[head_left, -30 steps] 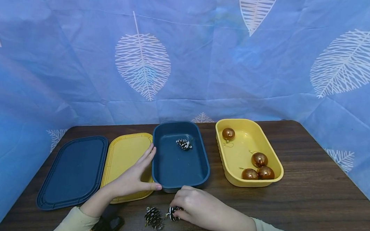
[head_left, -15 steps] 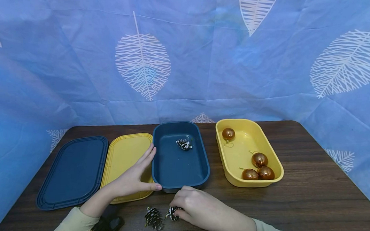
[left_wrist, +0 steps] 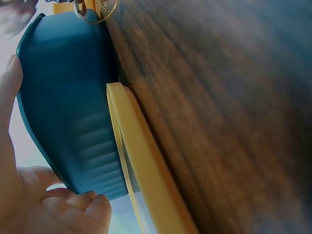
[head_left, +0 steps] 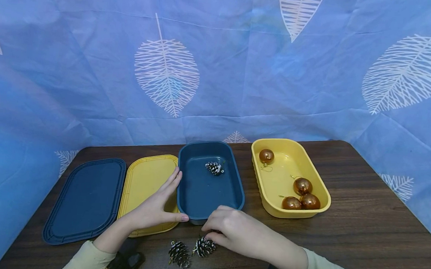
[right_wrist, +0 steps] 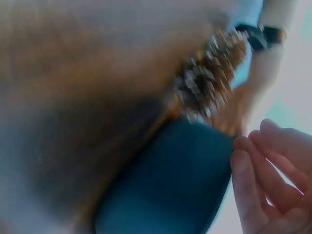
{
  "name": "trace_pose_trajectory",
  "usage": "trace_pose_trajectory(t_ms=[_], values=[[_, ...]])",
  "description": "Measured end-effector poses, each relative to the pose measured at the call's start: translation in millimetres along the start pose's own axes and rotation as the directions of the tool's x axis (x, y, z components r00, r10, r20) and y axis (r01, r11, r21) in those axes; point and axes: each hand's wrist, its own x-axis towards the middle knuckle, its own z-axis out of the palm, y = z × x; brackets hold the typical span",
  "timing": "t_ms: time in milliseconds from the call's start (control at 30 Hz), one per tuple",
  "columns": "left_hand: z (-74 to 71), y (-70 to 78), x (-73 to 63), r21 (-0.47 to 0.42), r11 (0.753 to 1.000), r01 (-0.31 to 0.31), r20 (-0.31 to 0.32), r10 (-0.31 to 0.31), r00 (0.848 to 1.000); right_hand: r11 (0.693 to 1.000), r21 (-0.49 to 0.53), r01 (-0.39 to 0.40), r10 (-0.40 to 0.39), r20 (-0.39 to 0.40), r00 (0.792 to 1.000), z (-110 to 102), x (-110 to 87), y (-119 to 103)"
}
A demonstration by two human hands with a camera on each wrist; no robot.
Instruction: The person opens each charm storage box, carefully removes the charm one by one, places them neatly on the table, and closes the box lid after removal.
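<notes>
Pine cone [head_left: 204,247]: on the tabletop [head_left: 365,199], just in front of the blue box [head_left: 212,195]. Rough, layered scales, white-frosted tips, gold thread at one end. Second pine cone [head_left: 179,254] lies just left of it, same texture. My right hand [head_left: 237,233] is above the first one, fingers bent, thumb tip up close to the fingertips; can't tell if anything's pinched there or if I'm touching the cone. My left hand [head_left: 154,210] is spread along the box's left side, thumb and fingers wide apart, gripping nothing, fingertips at the rim.

Box: smooth, rounded corners, ribbed outer wall, small frosted cone [head_left: 214,168] inside. Yellow lid [head_left: 151,176] is flat, partly under my left hand; blue lid [head_left: 87,201] beside it, same rounded rectangle. Yellow box [head_left: 277,170] to the right holds four glossy copper balls [head_left: 302,186]. Tabletop is dark wood grain. Creased blue cloth [head_left: 222,78] behind, white leaf print.
</notes>
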Motion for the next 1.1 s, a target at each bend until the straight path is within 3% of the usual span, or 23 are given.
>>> trace_pose_trajectory(t_ms=[200,533,833,1100], values=[[-0.1,-0.2,0.2,0.007,1.000,0.004,-0.003,-0.004,1.000,0.994,0.055,-0.097,0.100,-0.047,0.994,-27,6.9,16],[1.3,-1.1,0.5,-0.003,1.000,0.010,0.007,-0.010,1.000,0.961,0.099,-0.258,0.267,-0.092,0.959,-53,27.3,49],[1.5,-2.5,0.8,0.002,1.000,0.010,0.007,-0.010,1.000,0.907,0.138,-0.398,0.410,-0.078,0.909,-43,54.8,83],[-0.6,-2.0,1.0,0.007,1.000,0.009,0.002,-0.009,1.000,0.849,0.189,-0.493,0.503,-0.007,0.864,-30,71.7,99]])
